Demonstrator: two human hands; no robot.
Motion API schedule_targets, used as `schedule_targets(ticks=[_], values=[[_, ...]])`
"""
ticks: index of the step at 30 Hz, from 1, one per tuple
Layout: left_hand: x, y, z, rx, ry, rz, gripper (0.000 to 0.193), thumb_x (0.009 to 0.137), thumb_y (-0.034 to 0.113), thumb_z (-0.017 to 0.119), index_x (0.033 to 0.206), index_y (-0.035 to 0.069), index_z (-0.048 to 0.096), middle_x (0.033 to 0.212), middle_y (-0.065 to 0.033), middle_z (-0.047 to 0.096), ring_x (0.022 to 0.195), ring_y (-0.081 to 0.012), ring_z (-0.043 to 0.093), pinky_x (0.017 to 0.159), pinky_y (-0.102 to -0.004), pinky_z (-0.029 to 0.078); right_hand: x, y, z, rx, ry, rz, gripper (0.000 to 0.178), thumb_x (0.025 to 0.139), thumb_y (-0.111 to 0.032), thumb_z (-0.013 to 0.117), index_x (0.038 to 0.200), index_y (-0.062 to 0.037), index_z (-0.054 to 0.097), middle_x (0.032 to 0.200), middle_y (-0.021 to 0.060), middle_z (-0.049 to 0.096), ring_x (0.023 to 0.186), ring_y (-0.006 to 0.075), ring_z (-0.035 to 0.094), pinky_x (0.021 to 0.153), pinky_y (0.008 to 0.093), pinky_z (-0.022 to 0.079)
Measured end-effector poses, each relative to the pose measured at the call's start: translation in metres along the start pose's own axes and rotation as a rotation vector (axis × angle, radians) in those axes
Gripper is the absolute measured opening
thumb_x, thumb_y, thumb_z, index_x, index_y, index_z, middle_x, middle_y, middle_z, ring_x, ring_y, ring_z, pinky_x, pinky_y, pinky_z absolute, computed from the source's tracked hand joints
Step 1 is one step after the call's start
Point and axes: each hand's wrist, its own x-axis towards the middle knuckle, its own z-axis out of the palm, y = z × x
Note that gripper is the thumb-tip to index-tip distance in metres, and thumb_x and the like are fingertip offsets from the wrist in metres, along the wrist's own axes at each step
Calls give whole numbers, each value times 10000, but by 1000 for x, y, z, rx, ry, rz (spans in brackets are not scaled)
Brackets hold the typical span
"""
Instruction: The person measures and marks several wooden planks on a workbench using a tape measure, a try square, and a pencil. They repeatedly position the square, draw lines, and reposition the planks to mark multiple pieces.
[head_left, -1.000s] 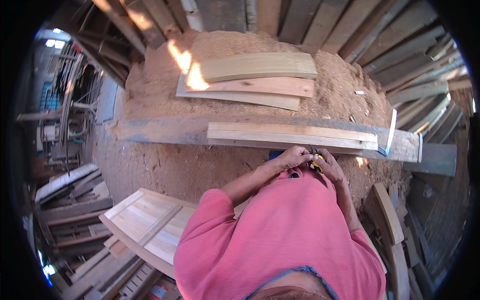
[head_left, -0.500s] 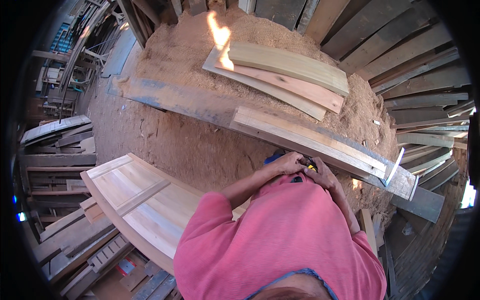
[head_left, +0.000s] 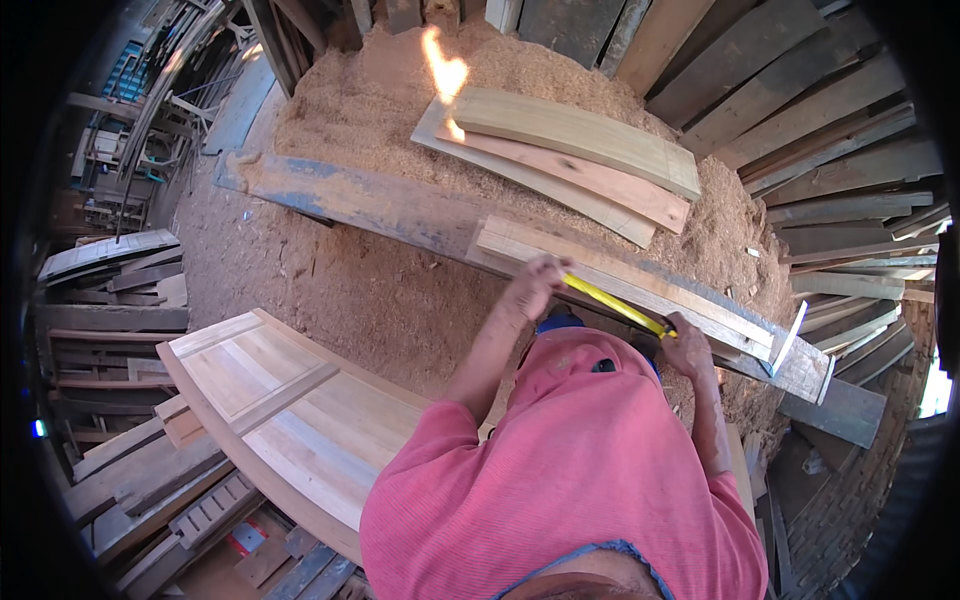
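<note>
A yellow tape measure is stretched between my two hands in front of my chest. My left hand pinches the free end of its blade, close to the near edge of some stacked boards. The other end is gripped by my right hand, whose fingers mostly hide the case. These pale boards lie lengthwise on a long, worn plank bench. A metal try square stands at the boards' right end. Whether the tape touches the boards, I cannot tell.
Loose planks rest on a sawdust heap beyond the bench. On my left lies a panelled wooden door, with stacked offcuts beside it. Many boards lean along the far right.
My hands were together at my chest and have now moved apart. The left went outward and up, the right outward, drawing the yellow blade out between them.
</note>
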Motion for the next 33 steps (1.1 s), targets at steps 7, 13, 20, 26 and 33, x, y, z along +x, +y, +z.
schedule_targets(ticks=[7,13,20,26,33], values=[[-4,105,-92,381,359,293,197,979,164,836,1123,109,715,1033,-3,728,855,-74,595,792,-271,508,3,34,-11,-119,178,179,343,977,-362,752,1217,-117,753,1149,218,806,1145,471,722,986,573,551],[27,105,-139,782,588,146,287,993,201,851,1181,39,705,1027,7,689,970,-94,614,842,-290,534,43,24,4,-227,263,134,301,963,-358,714,1169,-154,795,1160,139,797,1123,440,701,967,589,540],[41,84,-150,951,669,293,500,943,178,888,1362,-17,696,1054,-68,733,917,-151,658,839,-343,571,62,12,22,-275,304,108,300,955,-360,712,1170,-179,814,1148,140,791,1125,429,704,962,592,539],[36,91,-135,1147,658,312,618,895,188,909,1446,25,682,1162,-135,772,1016,-223,728,921,-385,597,57,2,28,-271,279,146,305,974,-393,719,1170,-177,808,1185,124,778,1153,416,690,983,587,530],[31,92,-118,1247,712,312,612,863,214,919,1420,62,715,1151,-201,799,1050,-322,775,967,-437,602,57,0,32,-271,312,117,304,979,-400,724,1163,-171,805,1190,117,771,1146,415,680,983,576,524]])
